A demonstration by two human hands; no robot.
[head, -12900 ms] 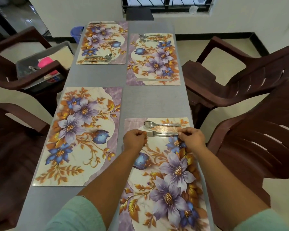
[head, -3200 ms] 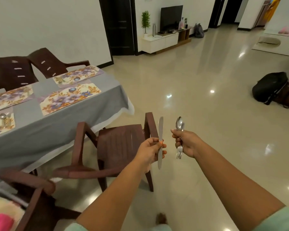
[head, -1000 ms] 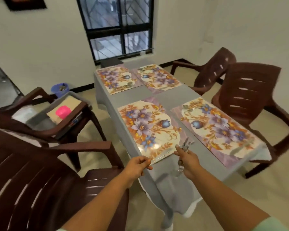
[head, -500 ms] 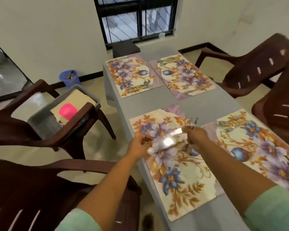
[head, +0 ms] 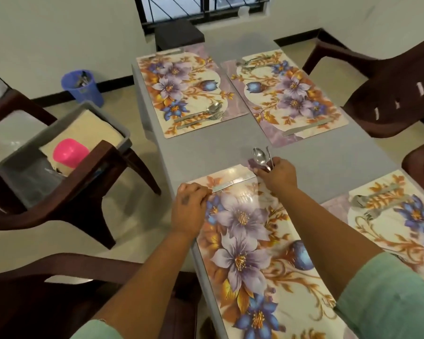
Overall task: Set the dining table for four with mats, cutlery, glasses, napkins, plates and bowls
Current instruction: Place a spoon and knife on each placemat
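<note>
The left hand [head: 186,209] pinches the knife [head: 233,184] handle in curled fingers, blade flat along the mat's [head: 250,241] far edge. The right hand [head: 277,172] grips a spoon [head: 259,156] and fork [head: 268,155] upright at the blade's tip.

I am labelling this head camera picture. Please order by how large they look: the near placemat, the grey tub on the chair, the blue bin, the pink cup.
1. Near placemat, though it is closest to the camera.
2. Grey tub.
3. Blue bin.
4. Pink cup.
Bin and cup look almost alike; the bin is farther away, so their order is unsure.
</note>
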